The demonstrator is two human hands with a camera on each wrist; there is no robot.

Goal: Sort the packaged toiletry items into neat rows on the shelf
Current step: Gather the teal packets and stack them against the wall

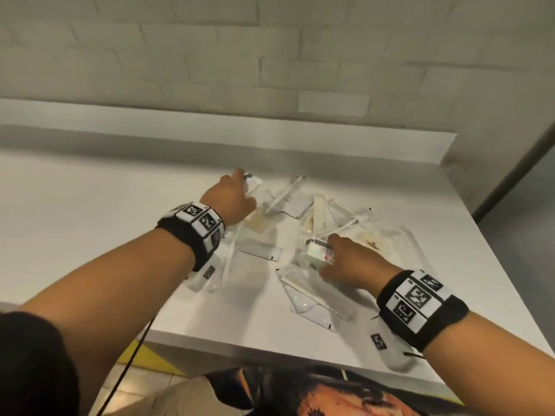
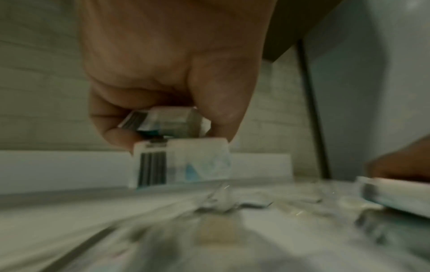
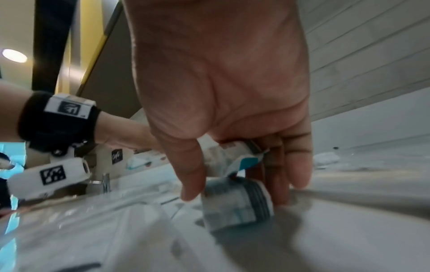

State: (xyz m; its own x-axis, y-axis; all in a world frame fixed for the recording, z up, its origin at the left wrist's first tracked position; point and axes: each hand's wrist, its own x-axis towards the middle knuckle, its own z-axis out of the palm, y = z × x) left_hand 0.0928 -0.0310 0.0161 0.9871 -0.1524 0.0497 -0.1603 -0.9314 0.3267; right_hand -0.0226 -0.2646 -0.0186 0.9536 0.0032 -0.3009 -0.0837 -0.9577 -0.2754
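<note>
A loose pile of clear-wrapped toiletry packets (image 1: 303, 223) lies mid-right on the white shelf (image 1: 90, 205). My left hand (image 1: 237, 190) is at the pile's far left edge. In the left wrist view this left hand (image 2: 172, 139) pinches two small white boxes, the upper box (image 2: 167, 123) stacked on a lower box (image 2: 181, 162) with dark stripes. My right hand (image 1: 327, 259) is at the pile's near right and grips a small white box (image 1: 318, 250). In the right wrist view the right hand (image 3: 235, 197) curls round one small box (image 3: 230, 156) with another striped box (image 3: 237, 204) below it.
A wrapped toothbrush (image 1: 282, 196) and a cream comb (image 1: 318, 214) lie among the packets. Flat clear sachets (image 1: 315, 304) reach toward the shelf's front edge. A raised white ledge (image 1: 240, 136) and a brick wall stand behind. The shelf's left half (image 1: 75, 235) is bare white surface.
</note>
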